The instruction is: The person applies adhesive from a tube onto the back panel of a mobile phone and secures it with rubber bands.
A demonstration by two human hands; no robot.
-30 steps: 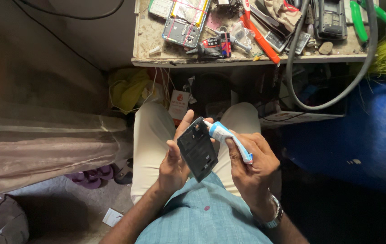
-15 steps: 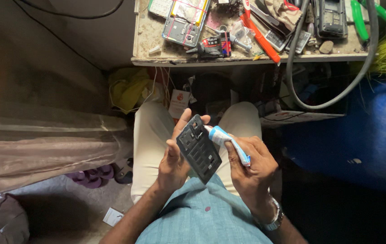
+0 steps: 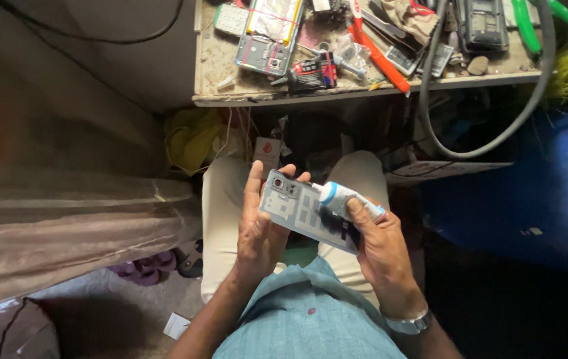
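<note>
Over the lap, the left hand (image 3: 261,229) clasped an opened phone (image 3: 300,211) by its edge, its grip pinching it. The right hand (image 3: 376,242) squeezed a white-and-blue tube (image 3: 347,199) whose nozzle met the phone. The cluttered tabletop (image 3: 214,63) lay above.

Glossy plastic phone panel (image 3: 300,211), smooth plastic tube (image 3: 345,199), gritty workbench (image 3: 212,63)
</note>
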